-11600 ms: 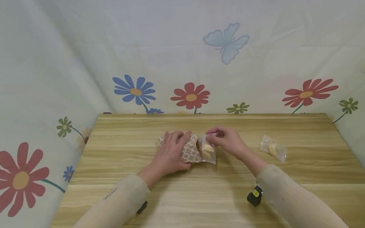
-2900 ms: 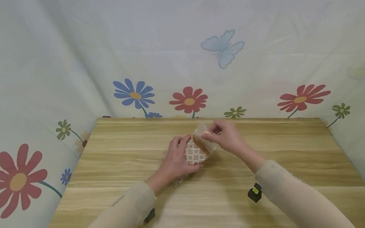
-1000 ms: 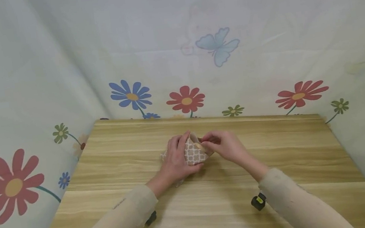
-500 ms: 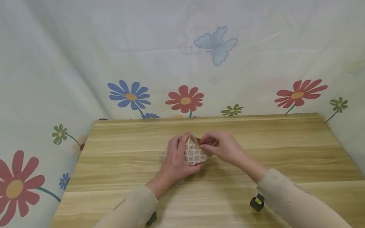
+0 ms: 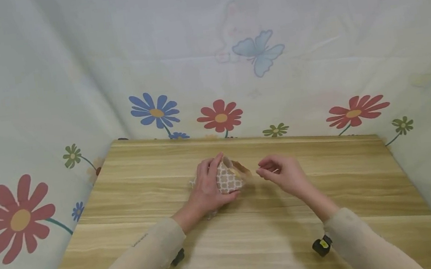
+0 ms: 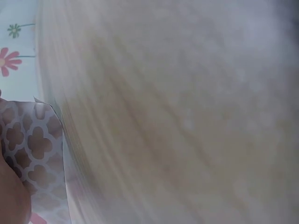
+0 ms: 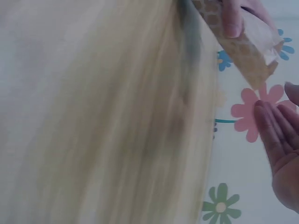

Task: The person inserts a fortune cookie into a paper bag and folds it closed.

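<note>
Flowered cloth behind a wooden worktop (image 5: 252,237); left hand (image 5: 208,189) grips the patterned paper box (image 5: 227,181) at centre, while the right hand (image 5: 283,176) has just let go, its grip loose and empty.

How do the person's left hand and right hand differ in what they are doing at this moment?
The left hand grips the patterned paper box; the right hand holds nothing. The left hand rests at the box on the wooden table; the right hand sits apart from it, fingers loosely curled. Both wear beige sleeves.
</note>
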`<action>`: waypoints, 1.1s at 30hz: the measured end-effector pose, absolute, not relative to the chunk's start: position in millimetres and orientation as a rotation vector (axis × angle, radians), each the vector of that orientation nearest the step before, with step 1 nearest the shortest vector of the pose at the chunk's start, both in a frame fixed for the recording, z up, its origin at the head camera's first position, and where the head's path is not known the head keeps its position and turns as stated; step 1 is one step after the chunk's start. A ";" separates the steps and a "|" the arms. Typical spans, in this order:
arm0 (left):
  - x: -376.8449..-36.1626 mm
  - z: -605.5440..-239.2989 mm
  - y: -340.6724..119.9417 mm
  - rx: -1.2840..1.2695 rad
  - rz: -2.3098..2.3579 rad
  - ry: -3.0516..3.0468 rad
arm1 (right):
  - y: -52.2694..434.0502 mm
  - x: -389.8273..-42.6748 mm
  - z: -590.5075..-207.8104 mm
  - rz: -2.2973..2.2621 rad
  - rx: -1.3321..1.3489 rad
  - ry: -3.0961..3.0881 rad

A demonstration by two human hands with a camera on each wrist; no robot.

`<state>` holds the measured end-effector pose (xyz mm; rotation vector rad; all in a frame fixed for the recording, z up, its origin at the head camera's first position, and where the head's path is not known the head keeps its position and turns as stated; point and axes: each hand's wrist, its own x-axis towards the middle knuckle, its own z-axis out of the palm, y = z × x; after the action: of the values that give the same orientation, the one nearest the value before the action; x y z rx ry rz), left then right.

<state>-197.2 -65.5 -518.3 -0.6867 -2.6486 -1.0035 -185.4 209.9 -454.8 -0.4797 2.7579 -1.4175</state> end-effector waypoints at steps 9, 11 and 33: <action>-197.3 -517.2 -63.3 -0.677 -1.007 -2.649 | 200.1 -193.5 -464.5 -1.538 -0.463 2.525; -197.5 -518.0 -61.6 -0.684 -1.006 -2.638 | 197.7 -198.5 -465.5 -1.528 -0.457 2.506; -210.3 -485.9 -77.0 -0.749 -1.307 -2.613 | 204.6 -223.9 -417.7 -1.222 -0.791 2.687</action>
<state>-210.3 -77.0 -485.9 -0.7488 -2.6132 -1.3073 -223.9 204.6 -417.7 -0.7909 2.6873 -1.2220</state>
